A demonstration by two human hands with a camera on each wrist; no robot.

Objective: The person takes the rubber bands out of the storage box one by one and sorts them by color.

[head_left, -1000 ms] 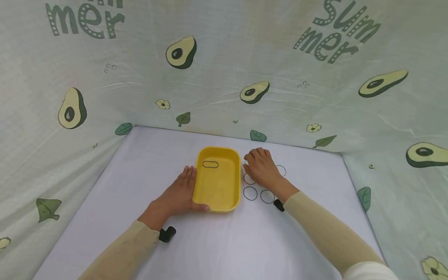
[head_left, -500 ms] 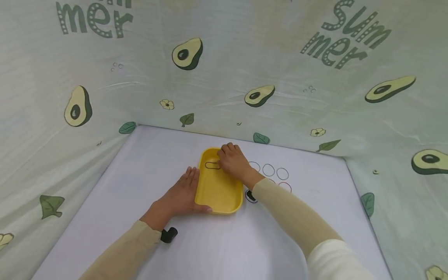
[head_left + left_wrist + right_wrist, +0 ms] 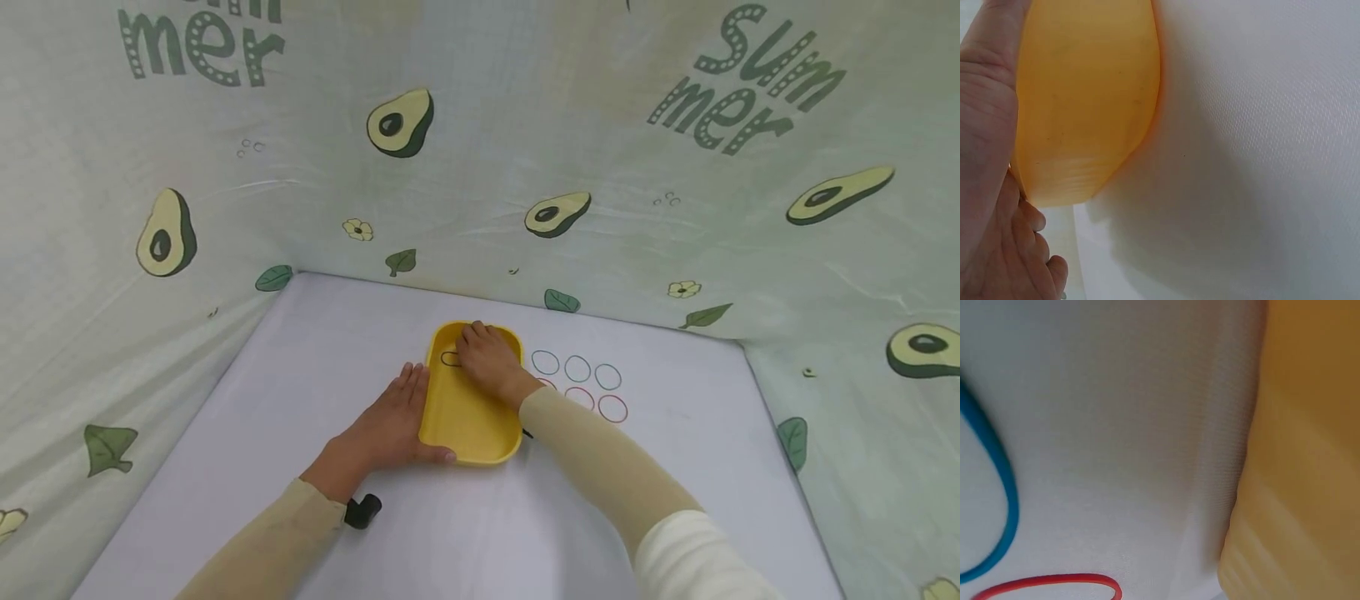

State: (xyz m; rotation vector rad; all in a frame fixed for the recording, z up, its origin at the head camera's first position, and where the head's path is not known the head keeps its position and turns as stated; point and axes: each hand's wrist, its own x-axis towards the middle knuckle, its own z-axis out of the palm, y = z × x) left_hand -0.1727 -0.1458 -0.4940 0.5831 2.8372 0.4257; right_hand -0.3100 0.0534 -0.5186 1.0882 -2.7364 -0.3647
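A shallow yellow tray (image 3: 468, 429) lies on the white tabletop. Along its left wall rests my left hand (image 3: 386, 421), fingers straight, the thumb at the near rim; the left wrist view shows that hand (image 3: 991, 125) against the tray's outer wall (image 3: 1085, 94). My right hand (image 3: 489, 360) reaches into the tray's far end, fingers bent downward. Beside its fingertips lies a black rubber band (image 3: 448, 358), partly covered by the hand. Whether the right fingers hold anything is hidden. The right wrist view misses that hand and shows the tray wall (image 3: 1310, 487).
Right of the tray lie a row of green-blue rubber bands (image 3: 577, 368) and a row of red rubber bands (image 3: 612, 408), one partly behind the right forearm. A patterned cloth (image 3: 465, 250) hangs behind the table (image 3: 322, 333).
My right hand has moved left from over the rubber bands into the tray, then lower towards the black band. The left hand has stayed against the tray.
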